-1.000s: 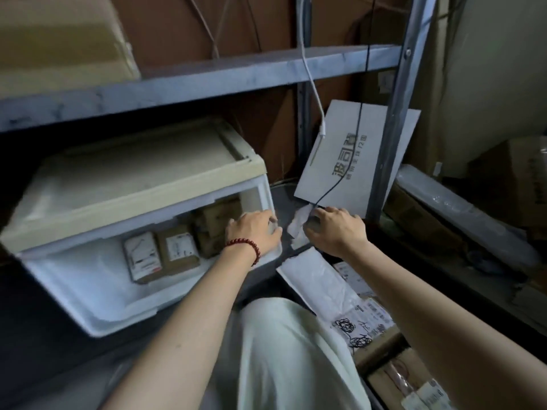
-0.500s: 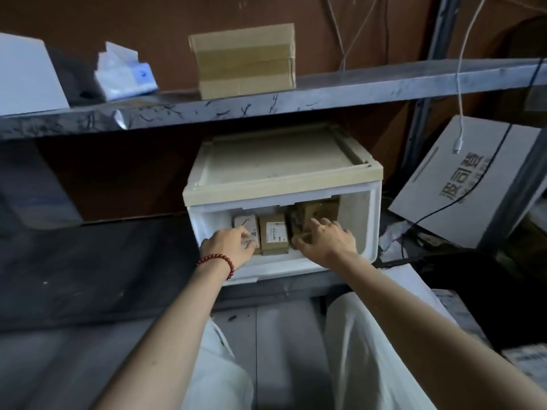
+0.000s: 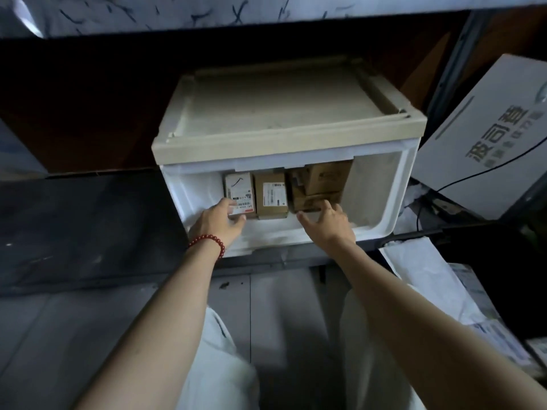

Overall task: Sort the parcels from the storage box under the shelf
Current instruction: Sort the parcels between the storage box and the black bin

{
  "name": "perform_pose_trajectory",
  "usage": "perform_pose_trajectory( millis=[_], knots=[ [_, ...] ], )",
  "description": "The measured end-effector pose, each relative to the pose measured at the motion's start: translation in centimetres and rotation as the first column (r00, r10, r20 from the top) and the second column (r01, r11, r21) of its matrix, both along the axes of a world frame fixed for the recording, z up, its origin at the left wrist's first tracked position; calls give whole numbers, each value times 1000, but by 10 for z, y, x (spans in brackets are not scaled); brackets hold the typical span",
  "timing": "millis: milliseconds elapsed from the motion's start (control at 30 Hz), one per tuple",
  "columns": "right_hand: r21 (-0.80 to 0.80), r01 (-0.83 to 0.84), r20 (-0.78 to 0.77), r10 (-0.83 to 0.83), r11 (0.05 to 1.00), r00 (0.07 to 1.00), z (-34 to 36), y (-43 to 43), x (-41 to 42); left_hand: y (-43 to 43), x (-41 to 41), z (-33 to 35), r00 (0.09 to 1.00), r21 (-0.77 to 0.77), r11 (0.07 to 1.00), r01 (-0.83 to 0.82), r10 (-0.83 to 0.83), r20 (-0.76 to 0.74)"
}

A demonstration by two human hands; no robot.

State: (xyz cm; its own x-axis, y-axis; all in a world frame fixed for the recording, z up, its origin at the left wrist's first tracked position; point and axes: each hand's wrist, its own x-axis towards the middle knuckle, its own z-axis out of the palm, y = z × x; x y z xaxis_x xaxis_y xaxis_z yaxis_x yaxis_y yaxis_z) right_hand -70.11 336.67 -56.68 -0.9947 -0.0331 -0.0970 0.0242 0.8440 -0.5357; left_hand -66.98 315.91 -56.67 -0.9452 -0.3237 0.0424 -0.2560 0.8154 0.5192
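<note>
A white storage box (image 3: 393, 184) with a cream lid stands under the metal shelf, its front open. Inside stand three parcels: a white-labelled parcel (image 3: 238, 189) at the left, a brown parcel (image 3: 270, 192) in the middle, and a larger brown carton (image 3: 321, 180) at the right. My left hand (image 3: 219, 221), with a red bead bracelet on the wrist, has its fingers curled around the lower edge of the white-labelled parcel. My right hand (image 3: 327, 220) is spread, fingertips touching the bottom of the larger carton without closing on it.
The grey shelf board (image 3: 266, 7) runs overhead. A white printed carton (image 3: 485, 149) leans at the right with a black cable across it. White mailer bags (image 3: 429, 279) lie on the floor at the right. My knees in white trousers are below.
The view has moved closer to the storage box. My left hand has closed on the white-labelled parcel's lower edge; my right hand has reached further in to the larger carton.
</note>
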Motion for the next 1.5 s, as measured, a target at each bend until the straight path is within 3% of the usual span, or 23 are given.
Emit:
perform_pose_trajectory(
  millis=[233,367,433,800,1000,1200,1400,1500],
  knots=[
    [-66,-1,-67,-3,998,998,-30,-32,-45,1,-50,-35,999,-37,998,41,-41,-3],
    [-118,-23,-41,19,993,999,-49,-40,-77,1,-77,-52,992,-221,969,107,-89,90],
    [-167,-35,-11,33,985,999,-61,-42,-92,1,-91,-62,985,-236,962,134,-104,136],
    [-246,-70,145,108,967,984,-102,-59,-145,19,-145,-110,976,1,996,84,-82,204],
    [-333,48,279,50,942,959,-112,-61,-155,25,-155,-115,984,-48,998,46,-37,172],
    [-379,154,365,-5,912,931,-115,-60,-156,29,-169,-116,979,284,939,-196,171,110],
    [-403,109,371,53,909,927,-104,-52,-156,32,-167,-115,977,364,907,-210,176,124],
    [-448,110,348,60,887,935,-97,-47,-149,34,-158,-107,987,473,868,-153,160,26]
  ],
)
